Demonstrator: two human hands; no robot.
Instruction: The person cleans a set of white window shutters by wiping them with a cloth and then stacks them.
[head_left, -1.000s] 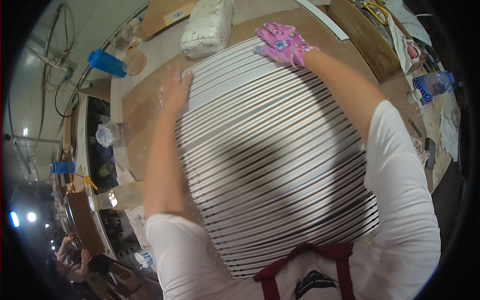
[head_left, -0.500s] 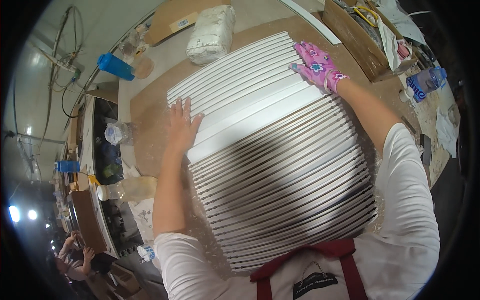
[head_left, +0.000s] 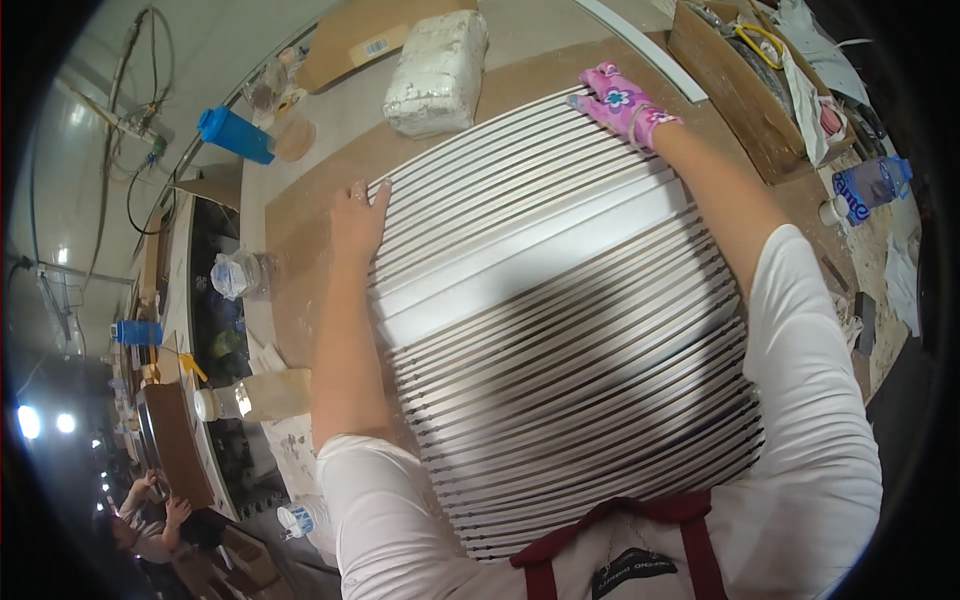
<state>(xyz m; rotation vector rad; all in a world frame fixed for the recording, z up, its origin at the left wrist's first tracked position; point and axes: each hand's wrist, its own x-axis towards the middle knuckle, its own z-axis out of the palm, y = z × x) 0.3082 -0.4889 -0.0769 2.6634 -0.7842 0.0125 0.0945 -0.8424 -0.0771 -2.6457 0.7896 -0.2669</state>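
Note:
A wide row of long white slats (head_left: 560, 400) lies side by side across the work table in front of me. Dark gaps show between the slats, and a broader smooth white band (head_left: 540, 250) crosses the row. At the far left corner my bare left hand (head_left: 357, 222) rests against the slat ends, thumb apart from the bent fingers. My right hand (head_left: 622, 105), in a pink flowered glove, touches the far right corner, its thumb spread from the other fingers. The tips of some fingers on both hands are hidden. Shadow covers the middle of the slats.
Beyond the slats sits a white wrapped block (head_left: 437, 75) beside a cardboard box (head_left: 350, 40). An open carton (head_left: 740, 90) of tools and a water bottle (head_left: 870, 190) stand right. Bottles (head_left: 262, 396) line the left edge. Another person (head_left: 160, 530) works far left.
My left hand has slid off the slats' top to their left ends. My right hand has shifted slightly toward the left. The far slats, close together before, now show dark gaps.

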